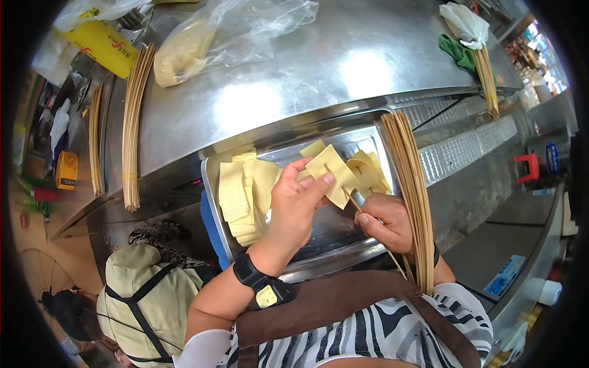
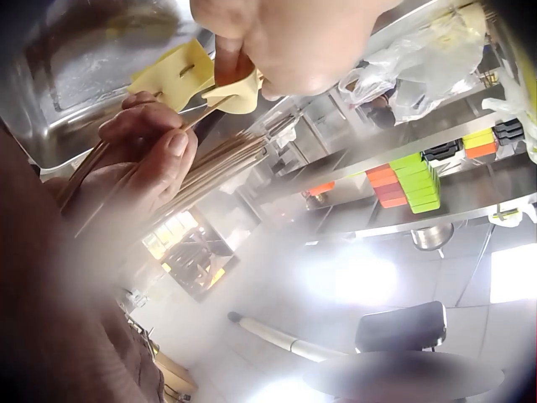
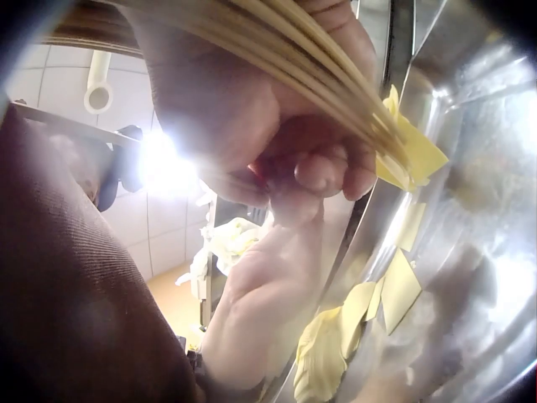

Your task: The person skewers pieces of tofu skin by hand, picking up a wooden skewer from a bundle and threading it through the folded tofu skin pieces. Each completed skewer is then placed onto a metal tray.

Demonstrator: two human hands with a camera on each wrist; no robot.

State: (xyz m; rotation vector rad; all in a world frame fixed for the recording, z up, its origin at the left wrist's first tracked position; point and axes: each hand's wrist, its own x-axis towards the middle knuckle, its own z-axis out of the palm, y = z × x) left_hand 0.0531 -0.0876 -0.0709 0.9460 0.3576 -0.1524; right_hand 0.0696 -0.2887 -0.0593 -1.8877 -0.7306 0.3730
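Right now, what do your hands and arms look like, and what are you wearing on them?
The left hand and right hand are ungloved. The left wrist has a black strap with a pale-yellow-faced attachment; a black band partly shows at the right wrist. The forearms are bare, with white sleeves higher up.

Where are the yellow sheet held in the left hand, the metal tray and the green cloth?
Held yellow sheet (image 1: 339, 178): head view, middle of its face.
Metal tray (image 1: 328, 233): head view, bare floor inside.
Green cloth (image 1: 460, 54): head view, middle of its visible part.
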